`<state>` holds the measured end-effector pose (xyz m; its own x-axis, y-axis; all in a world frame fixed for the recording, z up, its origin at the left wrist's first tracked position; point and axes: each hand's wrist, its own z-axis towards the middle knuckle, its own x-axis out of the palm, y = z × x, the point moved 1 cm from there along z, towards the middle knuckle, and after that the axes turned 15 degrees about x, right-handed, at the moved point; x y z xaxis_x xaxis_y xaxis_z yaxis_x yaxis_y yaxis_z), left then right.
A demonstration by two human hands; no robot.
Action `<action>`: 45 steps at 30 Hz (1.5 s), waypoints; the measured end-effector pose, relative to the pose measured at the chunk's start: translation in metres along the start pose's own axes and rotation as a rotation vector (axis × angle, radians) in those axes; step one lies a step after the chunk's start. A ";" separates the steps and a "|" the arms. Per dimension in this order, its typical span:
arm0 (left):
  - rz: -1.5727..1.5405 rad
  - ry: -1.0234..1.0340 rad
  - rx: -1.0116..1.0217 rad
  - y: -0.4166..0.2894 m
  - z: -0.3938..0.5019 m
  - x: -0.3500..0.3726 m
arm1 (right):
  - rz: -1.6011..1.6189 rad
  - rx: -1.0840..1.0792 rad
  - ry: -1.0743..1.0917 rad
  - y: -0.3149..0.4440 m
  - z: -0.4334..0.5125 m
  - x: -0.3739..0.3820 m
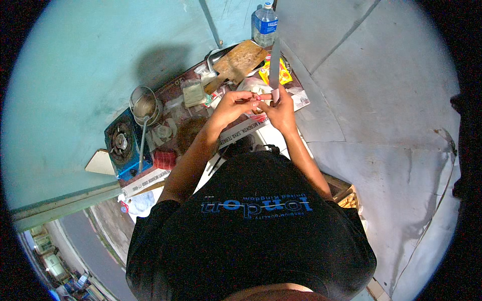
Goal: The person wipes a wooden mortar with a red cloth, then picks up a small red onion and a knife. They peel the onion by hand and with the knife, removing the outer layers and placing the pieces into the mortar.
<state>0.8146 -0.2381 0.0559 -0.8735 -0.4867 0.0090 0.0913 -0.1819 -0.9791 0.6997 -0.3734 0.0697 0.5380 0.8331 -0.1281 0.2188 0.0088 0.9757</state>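
Observation:
My right hand is closed around the pink handle of a knife, whose long blade points away from me, toward the bottle. Close beside it, my left hand pinches a small reddish piece between thumb and fingertips; what it is, I cannot tell. Fingers of the right hand reach over to this piece. Just beyond and below both hands, a clear plastic bag with pale contents lies on the counter. A yellow food packet lies behind the knife.
A wooden cutting board rests over a tray at the back, near a large plastic bottle. Left of the hands are a square plastic container, a red item, and a blue gas stove with a long-handled strainer beside it.

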 end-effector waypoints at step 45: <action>0.516 -0.316 0.022 0.175 0.036 0.003 | 0.298 0.370 0.301 -0.094 0.067 -0.034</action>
<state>0.8453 -0.3016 -0.1078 -0.5300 -0.7460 -0.4032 0.4782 0.1297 -0.8686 0.7157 -0.4397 -0.0298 0.3761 0.8914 0.2528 0.3931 -0.4005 0.8277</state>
